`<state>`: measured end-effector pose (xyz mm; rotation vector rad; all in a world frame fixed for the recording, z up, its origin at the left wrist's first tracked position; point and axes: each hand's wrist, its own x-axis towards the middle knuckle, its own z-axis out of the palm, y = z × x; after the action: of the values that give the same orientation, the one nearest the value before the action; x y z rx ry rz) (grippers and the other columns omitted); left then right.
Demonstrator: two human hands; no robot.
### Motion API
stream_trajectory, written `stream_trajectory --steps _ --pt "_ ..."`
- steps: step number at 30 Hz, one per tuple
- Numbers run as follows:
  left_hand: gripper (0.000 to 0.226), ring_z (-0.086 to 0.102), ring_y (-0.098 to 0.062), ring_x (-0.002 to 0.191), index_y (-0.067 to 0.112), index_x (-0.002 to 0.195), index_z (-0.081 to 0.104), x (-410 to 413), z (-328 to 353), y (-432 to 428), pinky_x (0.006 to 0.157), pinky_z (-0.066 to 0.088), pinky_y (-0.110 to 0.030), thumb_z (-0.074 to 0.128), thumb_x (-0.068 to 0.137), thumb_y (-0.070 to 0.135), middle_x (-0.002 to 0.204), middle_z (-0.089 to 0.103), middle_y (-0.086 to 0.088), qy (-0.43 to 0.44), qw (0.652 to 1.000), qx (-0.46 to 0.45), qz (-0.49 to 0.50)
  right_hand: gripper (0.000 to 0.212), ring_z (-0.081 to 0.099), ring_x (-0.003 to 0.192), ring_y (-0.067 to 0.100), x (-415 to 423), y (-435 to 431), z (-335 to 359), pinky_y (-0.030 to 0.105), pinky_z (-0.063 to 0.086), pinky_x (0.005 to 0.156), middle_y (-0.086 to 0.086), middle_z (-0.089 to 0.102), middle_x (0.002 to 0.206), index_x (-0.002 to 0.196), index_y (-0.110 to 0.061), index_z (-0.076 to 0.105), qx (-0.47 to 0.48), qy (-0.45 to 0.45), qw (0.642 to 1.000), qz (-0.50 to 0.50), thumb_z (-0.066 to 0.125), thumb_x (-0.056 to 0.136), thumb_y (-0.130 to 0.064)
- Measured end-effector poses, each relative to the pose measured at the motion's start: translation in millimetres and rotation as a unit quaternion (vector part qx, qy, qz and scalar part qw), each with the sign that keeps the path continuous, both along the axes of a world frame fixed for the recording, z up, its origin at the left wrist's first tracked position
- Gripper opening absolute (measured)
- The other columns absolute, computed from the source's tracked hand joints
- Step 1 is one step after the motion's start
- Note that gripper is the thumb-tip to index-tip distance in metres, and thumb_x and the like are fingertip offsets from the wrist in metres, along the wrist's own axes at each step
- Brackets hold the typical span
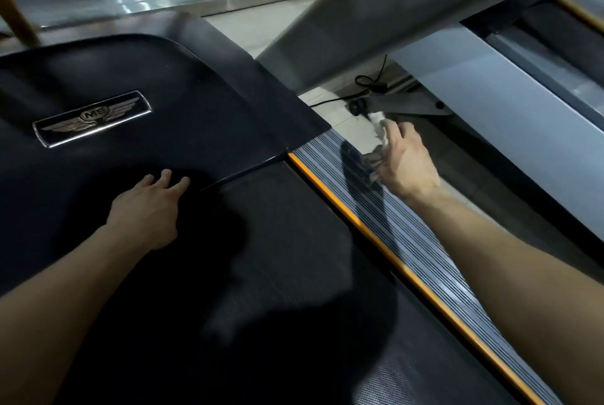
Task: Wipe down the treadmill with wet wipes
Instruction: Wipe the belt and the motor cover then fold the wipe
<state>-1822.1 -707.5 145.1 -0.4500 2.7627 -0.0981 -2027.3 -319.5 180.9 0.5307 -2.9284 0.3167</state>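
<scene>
Letters "MB" readable in small oval at centre of winged emblem, silver on dark ground; emblem on long chrome-rimmed badge [92,118], set slantwise on black treadmill motor cover [196,94]; no other writing legible

Bare forearms, left hand [147,212], right hand [408,159]

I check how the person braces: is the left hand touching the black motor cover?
Touching. The head view shows the left hand flat, fingers resting on the black motor cover, no gap.
</scene>
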Motion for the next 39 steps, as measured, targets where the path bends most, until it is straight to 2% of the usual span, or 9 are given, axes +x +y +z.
stream_trajectory --steps 6,10,13,18,23,29,33,36,39 --pt "0.105 0.023 -0.032 0.160 0.035 0.169 0.004 -1.8 -3.1 -0.5 0.114 0.049 -0.049 0.071 0.089 0.044 0.177 0.007 -0.005 0.011 1.000 -0.007 -0.005 0.029 0.052 0.110 0.025 15.1 -0.8 -17.3 0.044 0.054 0.092 0.008 0.058 0.120 0.115 -0.008 0.065 -0.028 0.062 0.993 0.097 0.074 0.087 -0.006" --pt "0.105 0.022 -0.032 0.160 0.035 0.169 0.004 -0.3 -2.4 3.9 0.111 0.051 -0.049 0.071 0.088 0.041 0.177 0.006 -0.005 0.014 1.000 -0.014 -0.002 0.045 0.042 0.143 0.027 24.1 -2.1 -40.9 0.037 0.033 0.125 0.010 0.053 0.152 0.140 -0.013 0.066 0.108 -0.093 0.970 0.199 0.064 0.095 -0.017" --pt "0.105 0.023 -0.032 0.160 0.035 0.169 0.005 -1.6 2.6 6.1 0.114 0.048 -0.049 0.071 0.088 0.039 0.177 0.007 -0.005 0.009 1.000 -0.012 -0.005 0.051 0.026 0.158 0.020 11.0 4.5 -37.8 0.031 0.015 0.131 0.008 0.044 0.165 0.142 -0.021 0.068 0.149 -0.125 0.958 0.212 0.050 0.099 -0.043" --pt "0.105 0.023 -0.031 0.160 0.037 0.168 0.006 -0.4 5.3 8.4 0.113 0.049 -0.050 0.073 0.087 0.039 0.177 0.009 -0.003 0.010 1.000 -0.016 0.001 0.037 0.050 0.137 0.028 9.5 12.8 -47.5 0.032 0.036 0.116 0.004 0.058 0.152 0.138 -0.029 0.072 0.149 -0.110 0.963 0.194 0.065 0.102 -0.024" --pt "0.108 0.024 -0.032 0.159 0.036 0.169 0.005 -0.8 4.9 8.4 0.114 0.048 -0.049 0.075 0.086 0.043 0.177 0.009 -0.004 0.008 1.000 -0.025 -0.004 0.038 0.073 0.092 0.020 0.9 5.8 -25.3 0.017 0.052 0.075 0.000 0.072 0.104 0.119 -0.030 0.078 -0.025 -0.155 0.988 0.001 0.070 0.091 -0.006" --pt "0.111 0.020 -0.031 0.161 0.036 0.168 0.001 0.6 3.8 10.0 0.113 0.049 -0.050 0.075 0.086 0.044 0.177 0.006 -0.003 0.012 1.000 -0.022 -0.006 0.051 0.076 0.075 0.006 3.1 -12.5 5.8 0.018 0.057 0.060 0.000 0.074 0.116 0.124 -0.023 0.076 -0.283 -0.218 0.932 -0.065 0.067 0.088 0.012" --pt "0.112 0.019 -0.031 0.161 0.036 0.168 0.000 3.4 7.1 13.4 0.112 0.050 -0.049 0.076 0.086 0.046 0.177 0.005 -0.003 0.011 1.000 -0.021 0.003 0.035 0.072 0.084 0.016 8.0 -29.4 -5.9 0.029 0.061 0.066 0.001 0.080 0.097 0.094 -0.019 0.086 -0.313 -0.250 0.913 -0.081 0.062 0.092 0.007" --pt "0.109 0.020 -0.030 0.161 0.036 0.169 0.002 4.6 11.4 15.5 0.112 0.050 -0.047 0.074 0.088 0.046 0.177 0.006 -0.003 0.014 1.000 -0.017 0.002 0.029 0.072 0.072 0.014 12.8 -41.7 -6.9 0.023 0.059 0.064 0.003 0.081 0.088 0.093 -0.009 0.083 -0.355 -0.299 0.882 -0.077 0.055 0.098 -0.013" --pt "0.101 0.026 -0.029 0.159 0.037 0.168 0.010 1.6 22.1 16.5 0.115 0.047 -0.046 0.071 0.088 0.044 0.177 0.012 -0.002 0.007 1.000 -0.003 -0.002 0.026 0.077 0.078 0.026 15.5 -57.4 -4.9 0.040 0.064 0.079 0.007 0.082 0.088 0.094 -0.006 0.080 -0.360 -0.305 0.879 -0.072 0.063 0.094 -0.026"
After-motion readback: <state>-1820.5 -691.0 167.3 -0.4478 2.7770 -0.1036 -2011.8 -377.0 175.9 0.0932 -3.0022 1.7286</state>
